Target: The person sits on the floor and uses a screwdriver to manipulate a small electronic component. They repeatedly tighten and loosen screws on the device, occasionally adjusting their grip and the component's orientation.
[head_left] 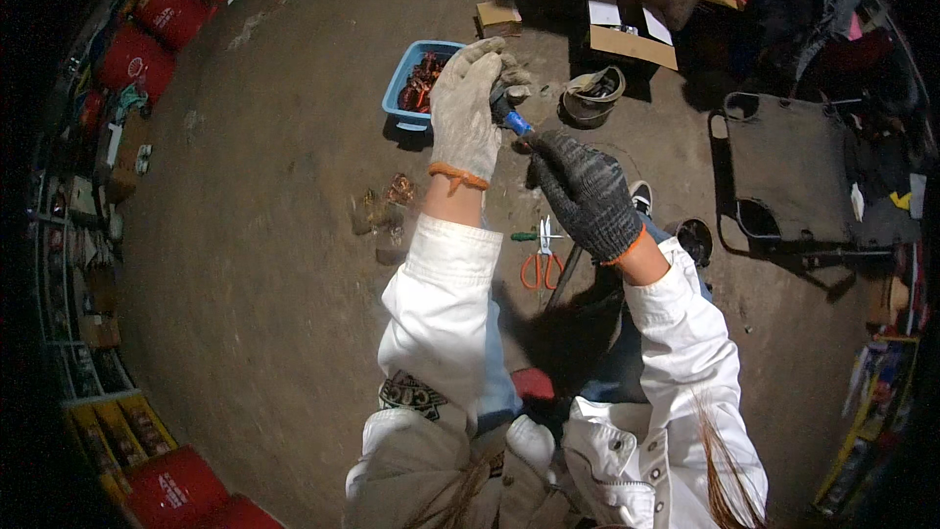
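Observation:
In front of me a short piece, black at one end and bright blue at the other point(516, 122), is held between my two hands; its kind I cannot make out. My left hand point(468, 110), in a whitish knit glove, has its fingers curled about the black end. The dark grey glove of my right hand point(590, 188) closes at the blue end, its fingertips pinched there. Just beyond the left glove stands a blue plastic basin point(392, 98) with copper-wound parts point(419, 88) in it, partly covered by that hand.
Orange-handled scissors point(541, 269) and a green-handled screwdriver point(524, 236) lie on the floor below my hands. Copper-coloured pieces point(399, 189) sit left of my forearm. A bucket point(587, 113), a cardboard box point(632, 44) and a folding chair point(783, 167) stand to the right.

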`<state>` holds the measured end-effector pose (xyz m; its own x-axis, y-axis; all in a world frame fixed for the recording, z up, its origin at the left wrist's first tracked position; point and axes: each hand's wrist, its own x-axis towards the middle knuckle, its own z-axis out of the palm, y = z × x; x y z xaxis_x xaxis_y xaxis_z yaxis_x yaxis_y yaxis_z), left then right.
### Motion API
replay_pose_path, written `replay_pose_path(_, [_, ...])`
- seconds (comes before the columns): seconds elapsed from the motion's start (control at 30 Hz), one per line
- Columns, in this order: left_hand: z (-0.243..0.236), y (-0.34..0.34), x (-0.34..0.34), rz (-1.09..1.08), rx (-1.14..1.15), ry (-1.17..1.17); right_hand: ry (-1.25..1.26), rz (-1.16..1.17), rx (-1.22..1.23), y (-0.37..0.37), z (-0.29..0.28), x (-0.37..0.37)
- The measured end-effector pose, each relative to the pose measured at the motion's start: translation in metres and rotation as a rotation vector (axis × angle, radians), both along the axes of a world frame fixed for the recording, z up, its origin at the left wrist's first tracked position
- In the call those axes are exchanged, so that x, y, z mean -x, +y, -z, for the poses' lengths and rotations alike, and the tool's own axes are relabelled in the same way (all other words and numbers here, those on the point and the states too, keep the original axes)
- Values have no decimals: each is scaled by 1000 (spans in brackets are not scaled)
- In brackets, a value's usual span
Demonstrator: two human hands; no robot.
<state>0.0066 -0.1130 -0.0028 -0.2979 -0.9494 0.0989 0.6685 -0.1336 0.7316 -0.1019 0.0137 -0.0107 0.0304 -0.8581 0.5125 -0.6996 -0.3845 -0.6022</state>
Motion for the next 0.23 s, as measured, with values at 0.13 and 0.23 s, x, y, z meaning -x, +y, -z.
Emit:
replay_pose_path(0.13, [1, -4, -1, -91, -4, -12, 188, 88, 114, -1, 1, -1])
replay_pose_path(0.23, [5, -7, -4, -156, -75, -34, 366, 57, 104, 2, 0, -3])
